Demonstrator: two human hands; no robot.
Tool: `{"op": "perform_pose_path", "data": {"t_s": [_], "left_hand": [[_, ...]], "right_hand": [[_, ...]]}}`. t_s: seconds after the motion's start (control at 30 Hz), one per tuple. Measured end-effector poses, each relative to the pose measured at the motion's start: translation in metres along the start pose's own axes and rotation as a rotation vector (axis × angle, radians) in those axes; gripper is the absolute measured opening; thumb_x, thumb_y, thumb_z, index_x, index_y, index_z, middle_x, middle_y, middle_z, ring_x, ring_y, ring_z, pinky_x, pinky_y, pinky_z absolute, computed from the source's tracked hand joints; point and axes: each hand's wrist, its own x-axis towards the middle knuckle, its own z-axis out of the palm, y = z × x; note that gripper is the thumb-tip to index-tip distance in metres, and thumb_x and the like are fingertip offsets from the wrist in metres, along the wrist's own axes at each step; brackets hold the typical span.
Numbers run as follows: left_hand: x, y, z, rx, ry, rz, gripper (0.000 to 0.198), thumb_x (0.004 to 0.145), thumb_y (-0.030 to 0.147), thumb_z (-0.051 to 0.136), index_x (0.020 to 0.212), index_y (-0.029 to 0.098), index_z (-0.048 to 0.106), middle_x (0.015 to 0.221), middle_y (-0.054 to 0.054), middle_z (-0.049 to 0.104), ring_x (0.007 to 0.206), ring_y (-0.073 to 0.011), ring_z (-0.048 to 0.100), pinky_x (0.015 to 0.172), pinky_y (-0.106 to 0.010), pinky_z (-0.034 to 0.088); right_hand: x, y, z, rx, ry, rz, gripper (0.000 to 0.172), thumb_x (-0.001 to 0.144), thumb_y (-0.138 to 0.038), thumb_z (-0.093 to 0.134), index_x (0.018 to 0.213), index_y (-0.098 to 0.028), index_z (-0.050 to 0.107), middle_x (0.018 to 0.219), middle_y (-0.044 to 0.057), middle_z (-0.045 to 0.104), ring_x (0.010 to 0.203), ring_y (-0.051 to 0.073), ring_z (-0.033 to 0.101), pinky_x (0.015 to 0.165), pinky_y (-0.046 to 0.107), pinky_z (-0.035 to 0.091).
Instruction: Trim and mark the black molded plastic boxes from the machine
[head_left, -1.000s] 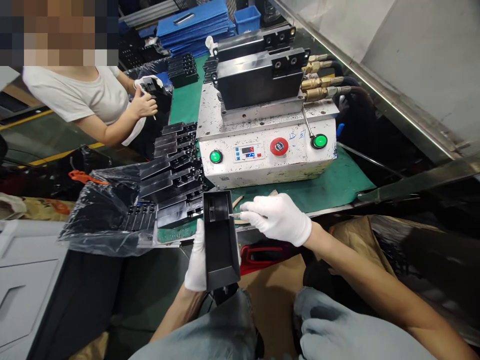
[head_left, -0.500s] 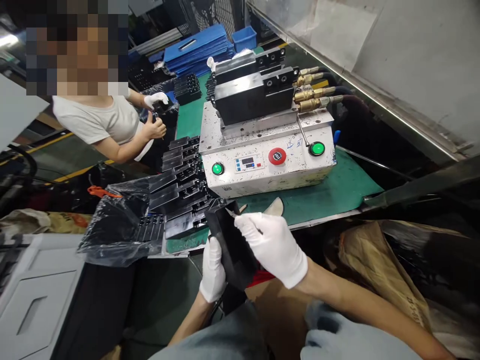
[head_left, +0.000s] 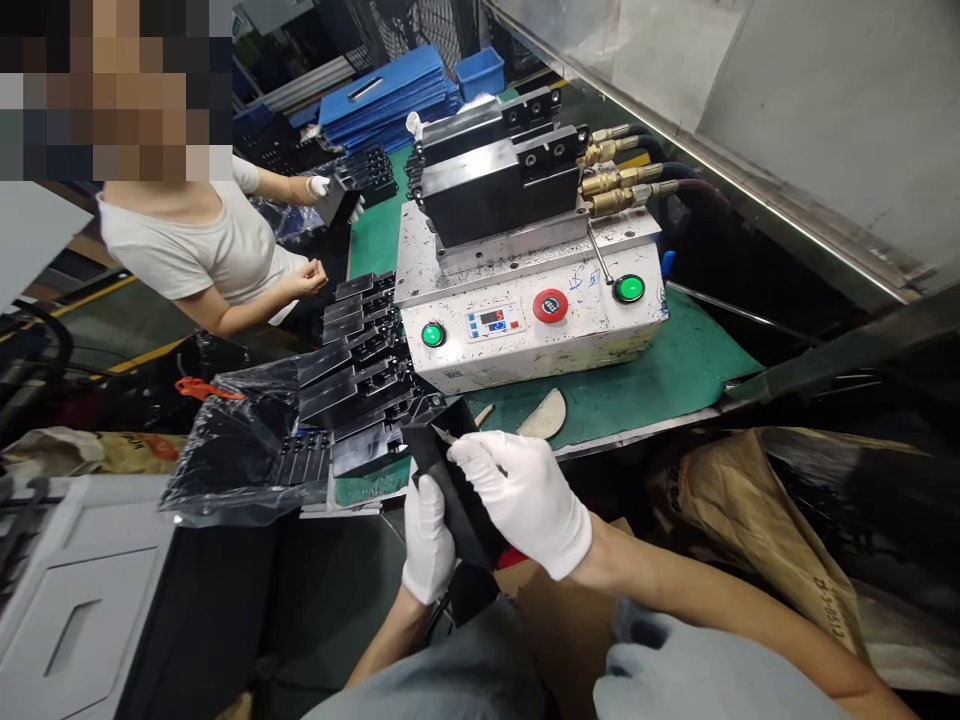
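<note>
At lower centre, the gloved left hand (head_left: 430, 545) is gripping a hollow black part (head_left: 459, 512) by its side; the gloved right hand (head_left: 523, 495) is pinching a thin tool (head_left: 444, 435) near the part's rim. The part is probably feeling light, stiff and slick, its long outer walls offering firm hold.

A long, rectangular black housing (head_left: 461, 515) with an open cavity and a plain, matte outer wall is held in the left hand (head_left: 429, 540), tilted, its far end raised and leaning leftward, its inside mostly in shadow. A thin, pointed tool (head_left: 444, 435), gripped in the right hand (head_left: 529, 495), lies at the housing's far end near the rim; whether its tip touches cannot be told.
</note>
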Motion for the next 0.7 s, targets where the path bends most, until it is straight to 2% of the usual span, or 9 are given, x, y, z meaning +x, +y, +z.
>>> {"op": "perform_pose_path", "data": {"t_s": [0.17,0.43,0.7], "left_hand": [[-0.0011,0.0007,0.0019,0.066,0.006,0.096,0.063,0.094,0.064,0.057,0.136,0.017,0.060,0.136,-0.013,0.065,0.135,-0.0295,0.054,0.117,-0.041,0.039],[-0.0023,-0.0045,-0.0036,0.118,-0.009,0.147,0.055,0.098,0.060,0.053,0.131,0.017,0.063,0.133,-0.011,0.066,0.135,-0.0289,0.053,0.120,-0.041,0.034],[-0.0030,-0.0014,-0.0004,0.158,-0.005,0.179,0.057,0.096,0.061,0.055,0.130,0.017,0.064,0.133,-0.012,0.066,0.134,-0.0299,0.053,0.119,-0.043,0.035]], "right_hand": [[-0.0019,0.0034,0.0016,-0.019,-0.009,0.008,0.038,0.105,-0.037,0.047,0.078,-0.019,0.068,0.078,0.004,0.073,0.072,0.014,0.068,0.069,0.026,0.048],[-0.0021,0.0051,-0.0004,-0.025,0.026,-0.002,0.039,0.104,-0.036,0.048,0.074,-0.019,0.065,0.070,0.002,0.069,0.064,0.013,0.064,0.062,0.026,0.043],[-0.0051,0.0047,-0.0024,-0.027,-0.002,-0.004,0.040,0.105,-0.037,0.046,0.075,-0.020,0.066,0.073,0.003,0.071,0.067,0.014,0.066,0.064,0.026,0.046]]}}
